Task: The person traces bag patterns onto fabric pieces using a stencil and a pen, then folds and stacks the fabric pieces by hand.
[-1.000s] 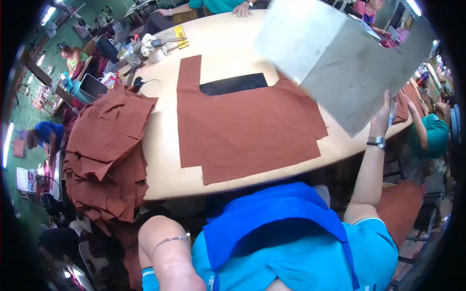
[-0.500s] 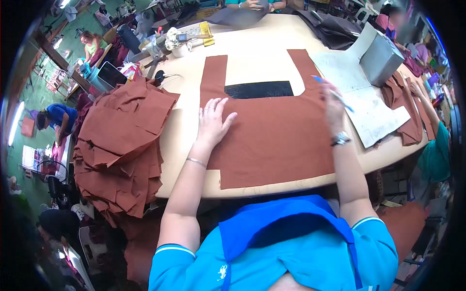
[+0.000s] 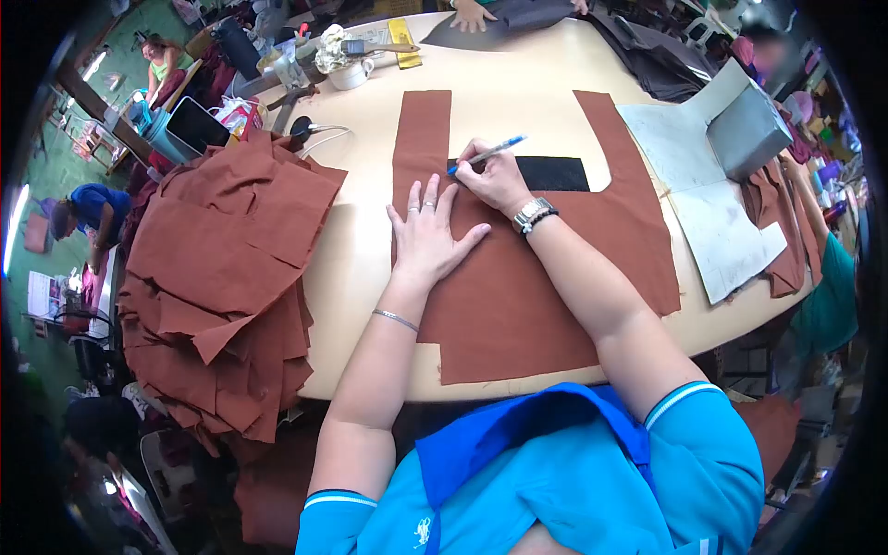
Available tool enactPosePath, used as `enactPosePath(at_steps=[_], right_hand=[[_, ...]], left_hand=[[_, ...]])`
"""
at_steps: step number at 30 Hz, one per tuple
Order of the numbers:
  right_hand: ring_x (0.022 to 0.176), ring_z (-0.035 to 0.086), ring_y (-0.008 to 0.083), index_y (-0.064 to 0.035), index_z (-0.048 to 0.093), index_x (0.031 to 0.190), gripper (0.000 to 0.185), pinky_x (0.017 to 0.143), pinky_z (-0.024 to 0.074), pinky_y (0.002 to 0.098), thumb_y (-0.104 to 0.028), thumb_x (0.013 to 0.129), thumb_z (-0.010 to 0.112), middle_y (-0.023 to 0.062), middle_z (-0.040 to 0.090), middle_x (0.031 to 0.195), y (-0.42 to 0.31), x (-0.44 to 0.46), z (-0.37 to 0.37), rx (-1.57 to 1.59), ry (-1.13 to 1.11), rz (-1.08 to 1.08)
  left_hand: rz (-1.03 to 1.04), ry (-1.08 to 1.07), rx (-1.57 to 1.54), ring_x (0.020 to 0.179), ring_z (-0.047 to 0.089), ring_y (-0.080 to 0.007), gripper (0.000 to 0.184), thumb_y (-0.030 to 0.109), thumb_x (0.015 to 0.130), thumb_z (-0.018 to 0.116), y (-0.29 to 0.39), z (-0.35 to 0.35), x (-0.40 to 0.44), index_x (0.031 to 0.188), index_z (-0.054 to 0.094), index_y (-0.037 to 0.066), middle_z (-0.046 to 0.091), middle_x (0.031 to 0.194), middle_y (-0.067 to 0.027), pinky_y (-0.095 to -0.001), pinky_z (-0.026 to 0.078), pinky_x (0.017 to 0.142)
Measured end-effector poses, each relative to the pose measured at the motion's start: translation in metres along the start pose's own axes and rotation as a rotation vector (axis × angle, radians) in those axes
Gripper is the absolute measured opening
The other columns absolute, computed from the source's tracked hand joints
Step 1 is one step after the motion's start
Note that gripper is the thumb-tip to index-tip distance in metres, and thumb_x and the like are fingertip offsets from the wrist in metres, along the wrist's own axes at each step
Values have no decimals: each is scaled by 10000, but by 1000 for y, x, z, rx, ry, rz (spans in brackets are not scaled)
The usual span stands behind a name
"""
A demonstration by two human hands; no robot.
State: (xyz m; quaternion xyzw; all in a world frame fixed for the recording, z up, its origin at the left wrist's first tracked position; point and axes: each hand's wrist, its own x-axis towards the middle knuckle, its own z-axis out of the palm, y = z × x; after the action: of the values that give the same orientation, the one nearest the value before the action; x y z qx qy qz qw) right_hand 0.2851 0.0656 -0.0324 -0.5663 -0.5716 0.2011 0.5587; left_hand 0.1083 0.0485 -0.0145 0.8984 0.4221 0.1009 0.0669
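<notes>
A reddish-brown cloth piece with a notch at its top lies flat before me. My left hand rests on its left part, fingers spread. Just to the right, my right hand grips a blue and white pen, whose blue lower end is at the notch's left corner, near my left fingertips. A black rectangle shows within the notch, partly hidden behind my right hand. Right of the cloth lies a pale template sheet.
A heap of brown cloth pieces sits at the left edge. Behind are a white cup, a brush and a yellow item. A grey block stands at the right. Co-workers' hands touch dark cloth at the far side.
The template sheet went from my right hand to the table's right side. My left hand came onto the cloth, and my right hand with the pen moved left to the notch.
</notes>
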Motion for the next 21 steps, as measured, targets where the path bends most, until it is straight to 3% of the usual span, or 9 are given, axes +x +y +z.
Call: enactPosePath(at_steps=[5, 8, 11, 17, 20, 21], right_hand=[[580, 611, 147, -19, 629, 810, 149, 545, 486, 299, -162, 795, 671, 85, 644, 649, -3, 0, 0, -87, -5, -37], [691, 612, 96, -12, 606, 824, 95, 622, 497, 261, -100, 842, 637, 54, 645, 742, -17, -2, -4, -161, -75, 51], [583, 610, 138, -21, 625, 798, 131, 547, 488, 293, -148, 800, 657, 83, 638, 649, -5, 0, 1, -137, 22, -13], [606, 622, 141, -22, 624, 790, 108, 562, 495, 291, -128, 794, 644, 77, 641, 655, 0, 0, 2, 4, 44, -46], [627, 621, 124, -20, 624, 799, 94, 569, 497, 283, -112, 797, 643, 68, 648, 678, -5, 0, 0, -162, 14, 52], [628, 616, 117, -21, 623, 802, 90, 570, 496, 278, -109, 802, 642, 60, 647, 684, -5, 0, 0, -45, 43, 76]], left_hand=[[32, 52, -28, 1452, 202, -341, 895, 743, 817, 497, -4, 5, 0, 1457, 383, 128, 282, 1554, -123, -728, 147, 1067], [10, 23, -40, 1467, 167, -325, 895, 732, 813, 520, -3, 4, -1, 1469, 358, 145, 247, 1573, -104, -709, 110, 1097], [11, 13, -28, 1469, 161, -326, 901, 734, 810, 522, -3, 3, -1, 1473, 353, 147, 240, 1577, -104, -711, 106, 1096], [6, 25, -22, 1467, 163, -326, 901, 737, 807, 523, -3, 6, 0, 1467, 361, 146, 244, 1575, -104, -710, 101, 1096], [4, 14, -24, 1469, 162, -319, 903, 740, 803, 524, -3, 3, 0, 1465, 363, 148, 245, 1575, -105, -708, 102, 1097], [5, 12, -26, 1469, 166, -317, 901, 736, 803, 530, -3, 3, -1, 1465, 364, 149, 244, 1575, -107, -705, 104, 1099]])
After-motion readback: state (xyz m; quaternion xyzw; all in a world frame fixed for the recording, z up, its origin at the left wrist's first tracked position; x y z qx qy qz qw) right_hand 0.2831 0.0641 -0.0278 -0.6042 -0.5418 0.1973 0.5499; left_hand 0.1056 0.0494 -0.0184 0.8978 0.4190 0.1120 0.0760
